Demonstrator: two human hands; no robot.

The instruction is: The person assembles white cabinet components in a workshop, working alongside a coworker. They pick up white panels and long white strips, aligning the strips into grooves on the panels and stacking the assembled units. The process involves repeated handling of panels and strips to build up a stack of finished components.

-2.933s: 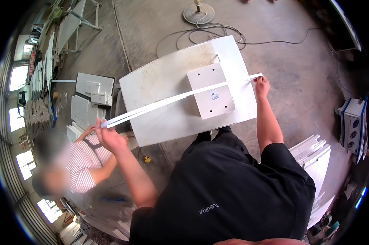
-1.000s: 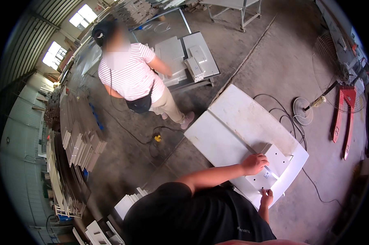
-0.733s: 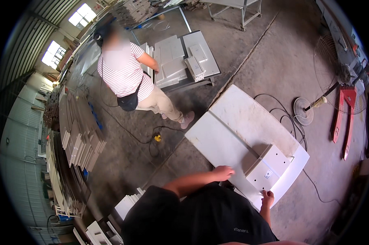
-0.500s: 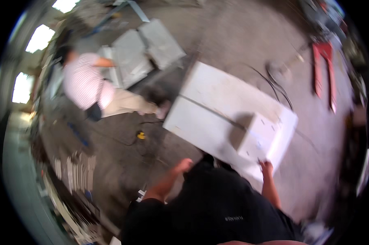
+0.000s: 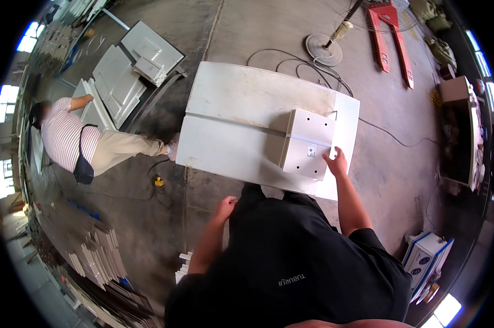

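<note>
A beige metal box (image 5: 319, 134) with several small dark holes and a printed label lies on a large pale table (image 5: 230, 87). My right hand (image 5: 337, 162) is at the box's right edge, thumb and fingers apart. It holds nothing, and whether the fingertips touch the box I cannot tell. Down by my left thigh, away from the table, is my left hand (image 5: 225, 208). Its fingers are curled in, and nothing shows sticking out of them.
A person (image 5: 72, 131) in a striped shirt bends over grey metal panels (image 5: 116, 82) at left. Cables (image 5: 296, 57) trail behind the table near a round-based stand (image 5: 324, 50). A red pallet jack (image 5: 389, 33) stands far right. Stacked strips (image 5: 99, 262) lie lower left.
My view has swung, so the table and box appear further left and higher. My right hand has gone from the box's near corner to its right edge, with its fingers spread.
</note>
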